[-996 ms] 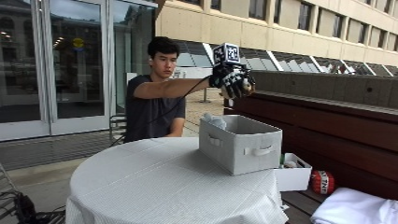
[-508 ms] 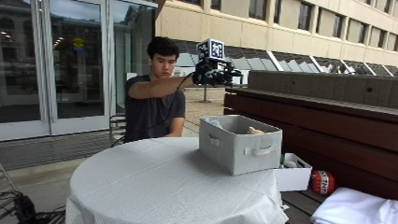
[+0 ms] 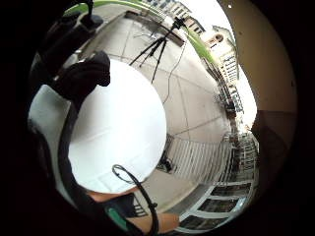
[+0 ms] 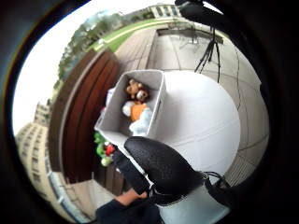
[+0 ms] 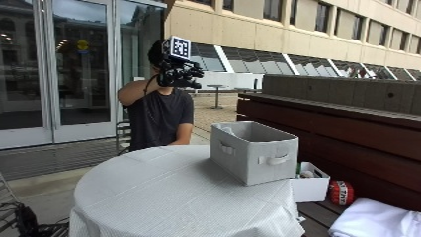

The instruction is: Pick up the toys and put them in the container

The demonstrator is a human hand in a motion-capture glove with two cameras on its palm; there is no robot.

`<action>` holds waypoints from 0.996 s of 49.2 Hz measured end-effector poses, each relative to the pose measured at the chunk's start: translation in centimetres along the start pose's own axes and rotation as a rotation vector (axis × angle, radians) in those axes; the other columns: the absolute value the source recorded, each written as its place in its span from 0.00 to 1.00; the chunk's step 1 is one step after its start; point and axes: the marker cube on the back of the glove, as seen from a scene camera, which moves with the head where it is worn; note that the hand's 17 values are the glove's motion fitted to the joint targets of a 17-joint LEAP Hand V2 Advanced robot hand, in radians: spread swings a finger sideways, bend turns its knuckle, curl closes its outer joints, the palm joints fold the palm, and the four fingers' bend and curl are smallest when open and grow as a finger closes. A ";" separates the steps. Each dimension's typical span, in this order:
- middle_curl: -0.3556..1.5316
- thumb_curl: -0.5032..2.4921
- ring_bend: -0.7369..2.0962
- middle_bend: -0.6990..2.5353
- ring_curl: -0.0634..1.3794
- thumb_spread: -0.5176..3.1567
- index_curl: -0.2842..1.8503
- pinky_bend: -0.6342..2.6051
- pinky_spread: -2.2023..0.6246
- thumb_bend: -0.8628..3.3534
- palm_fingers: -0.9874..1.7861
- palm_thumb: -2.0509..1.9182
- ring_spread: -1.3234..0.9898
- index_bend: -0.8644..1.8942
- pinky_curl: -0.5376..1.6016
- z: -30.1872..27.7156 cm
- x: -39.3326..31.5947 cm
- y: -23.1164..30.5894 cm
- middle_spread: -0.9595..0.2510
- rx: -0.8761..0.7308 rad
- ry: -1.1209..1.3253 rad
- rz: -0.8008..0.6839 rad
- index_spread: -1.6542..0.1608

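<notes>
Toys (image 4: 134, 105): a brown teddy bear (image 4: 137, 90), an orange-and-white soft toy (image 4: 136, 111) and a pale blue-white piece lie together inside the container (image 5: 253, 152), as the thumb-side palm view shows looking down into it; from the outside view the toys are hidden behind its walls except for a pale tip at the far rim. The container is a grey fabric bin with strap handles on two sides, standing upright near the edge of the round table (image 5: 164, 197) on the side toward the wooden bench (image 5: 329, 128); the table is covered with a white cloth. Right hand (image 5: 179, 75): gloved in black, raised at head height in front of the person (image 5: 158, 118) seated behind the table, well above and apart from the container; it holds nothing, and in the outside view its fingers extend forward, relaxed rather than clenched. In the palm views a gloved finger (image 4: 159, 165) crosses the foreground over the tabletop. Beside the container, below table level, stand a small white box (image 5: 309, 185) and a red object (image 5: 341, 192) on the bench seat, with a white cloth (image 5: 375, 222) nearer the camera. Glass doors (image 5: 59, 69) stand behind the person.
</notes>
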 end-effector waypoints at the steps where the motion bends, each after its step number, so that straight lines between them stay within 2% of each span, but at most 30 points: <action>1: 0.47 0.26 0.58 0.35 0.26 0.40 0.20 0.60 0.74 0.18 0.38 0.49 0.52 0.37 0.43 -0.2 -0.2 -0.5 0.75 0.006 0.000 -0.005 0.71; 4: 0.46 0.25 0.58 0.35 0.25 0.40 0.21 0.60 0.74 0.18 0.38 0.48 0.52 0.37 0.43 -0.7 -0.1 -1.2 0.75 0.019 0.006 -0.015 0.71; 21: 0.45 0.23 0.57 0.35 0.24 0.41 0.23 0.59 0.75 0.18 0.38 0.49 0.53 0.37 0.42 -0.8 6.6 4.3 0.75 0.020 0.059 0.033 0.71; 38: 0.44 0.22 0.53 0.34 0.21 0.41 0.26 0.57 0.76 0.18 0.35 0.48 0.53 0.38 0.41 -0.7 10.3 10.8 0.75 -0.114 0.091 0.084 0.72; 49: 0.43 0.22 0.49 0.32 0.19 0.41 0.28 0.54 0.75 0.18 0.34 0.48 0.50 0.38 0.40 0.7 11.3 12.2 0.74 -0.109 0.059 0.074 0.72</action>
